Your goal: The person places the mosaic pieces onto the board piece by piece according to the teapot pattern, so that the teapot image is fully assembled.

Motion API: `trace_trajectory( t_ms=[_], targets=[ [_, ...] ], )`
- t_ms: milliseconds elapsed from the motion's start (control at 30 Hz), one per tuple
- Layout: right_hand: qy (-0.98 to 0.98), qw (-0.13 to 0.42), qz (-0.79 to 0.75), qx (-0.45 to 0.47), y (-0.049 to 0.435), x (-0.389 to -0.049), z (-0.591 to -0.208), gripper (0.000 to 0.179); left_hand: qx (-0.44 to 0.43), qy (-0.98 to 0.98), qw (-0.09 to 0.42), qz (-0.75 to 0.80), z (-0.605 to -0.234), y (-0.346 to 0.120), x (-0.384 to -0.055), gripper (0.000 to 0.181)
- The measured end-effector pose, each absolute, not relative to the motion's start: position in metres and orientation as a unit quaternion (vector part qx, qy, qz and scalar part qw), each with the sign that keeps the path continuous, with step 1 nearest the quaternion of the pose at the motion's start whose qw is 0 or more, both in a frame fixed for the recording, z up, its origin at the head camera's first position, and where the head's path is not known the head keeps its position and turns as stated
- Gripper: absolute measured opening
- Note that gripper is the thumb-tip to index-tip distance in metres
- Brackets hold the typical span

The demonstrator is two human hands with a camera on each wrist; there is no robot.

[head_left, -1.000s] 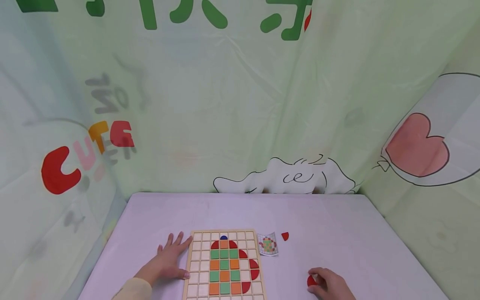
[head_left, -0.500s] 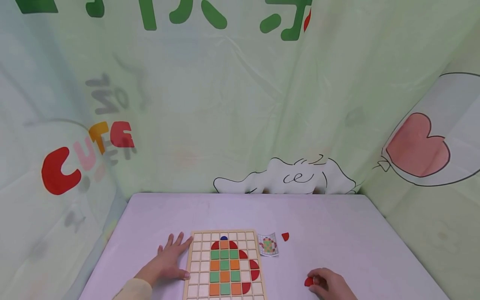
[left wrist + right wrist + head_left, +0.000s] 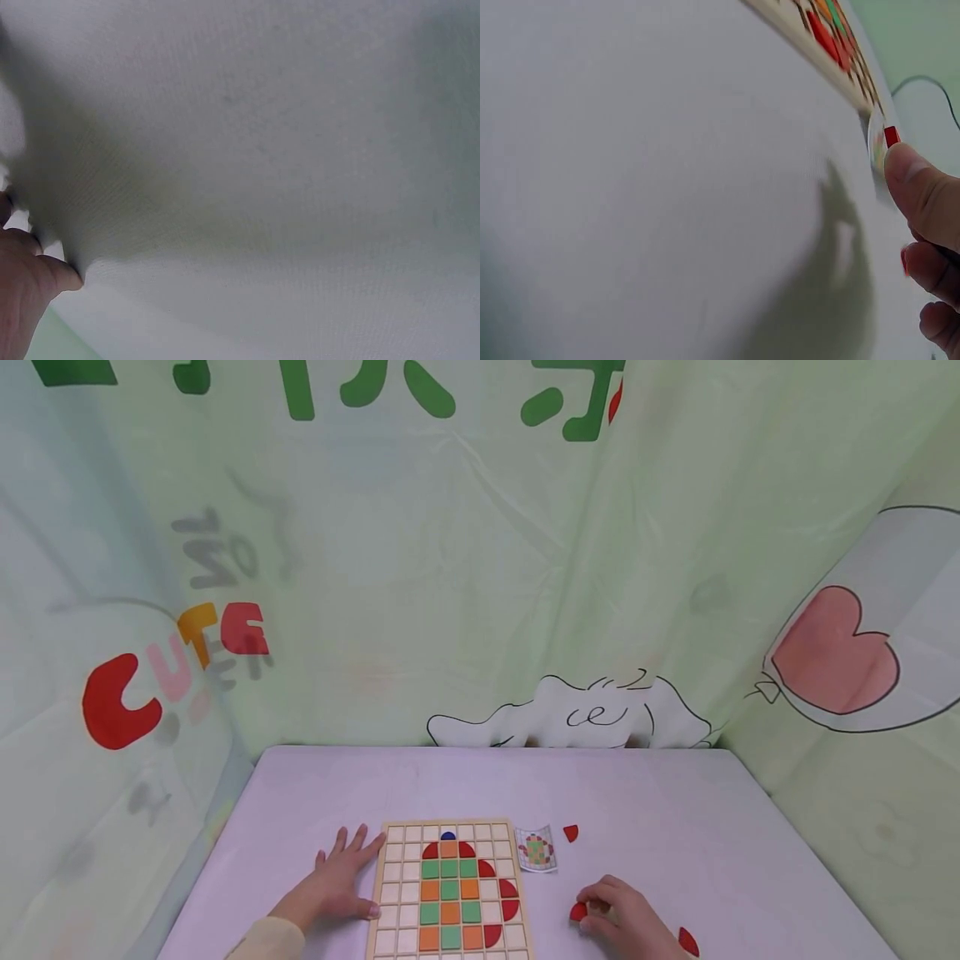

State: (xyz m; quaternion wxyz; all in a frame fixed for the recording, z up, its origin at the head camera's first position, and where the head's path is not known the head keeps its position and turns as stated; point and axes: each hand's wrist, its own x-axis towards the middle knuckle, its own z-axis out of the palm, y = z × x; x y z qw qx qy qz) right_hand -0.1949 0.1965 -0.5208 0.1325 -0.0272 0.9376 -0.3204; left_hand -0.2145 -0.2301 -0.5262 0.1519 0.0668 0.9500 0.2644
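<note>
A wooden grid board (image 3: pixel 397 893) lies on the table, bearing green, orange, red and blue tiles; its near end is cut off. My left hand (image 3: pixel 333 885) rests at the board's left edge, fingers spread, thumb and a fingertip touching the frame. To the right of the board, my right hand (image 3: pixel 622 917) pinches a red rounded tile (image 3: pixel 578 912) between thumb and fingers, apart from the board. In the right wrist view this red tile (image 3: pixel 892 136) shows edge-on beyond the thumb. The left wrist view shows part of the left hand (image 3: pixel 34 281) and mostly table.
A small printed pattern card (image 3: pixel 536 850) lies against the board's right edge. Beside it is a loose red quarter-round tile (image 3: pixel 571 833). Another red tile (image 3: pixel 687 942) lies near my right wrist. Printed curtains (image 3: pixel 480 568) surround the purple-white table (image 3: pixel 645 802).
My right hand has moved left toward the board with the red tile. A second red tile now shows behind it near the wrist. The left hand and board have stayed put.
</note>
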Motion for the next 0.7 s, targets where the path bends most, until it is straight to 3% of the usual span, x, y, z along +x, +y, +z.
trace_trajectory(
  t_ms=[400, 700],
  targets=[
    [0.898, 0.157, -0.356, -0.205, 0.125, -0.208, -0.505, 0.019, 0.069, 0.948, 0.146, 0.276, -0.525, -0.232, -0.213, 0.111],
    [0.873, 0.155, -0.392, -0.246, 0.075, -0.221, -0.51, 0.017, 0.068, 0.945, 0.147, 0.283, -0.521, -0.23, -0.212, 0.108]
  ],
)
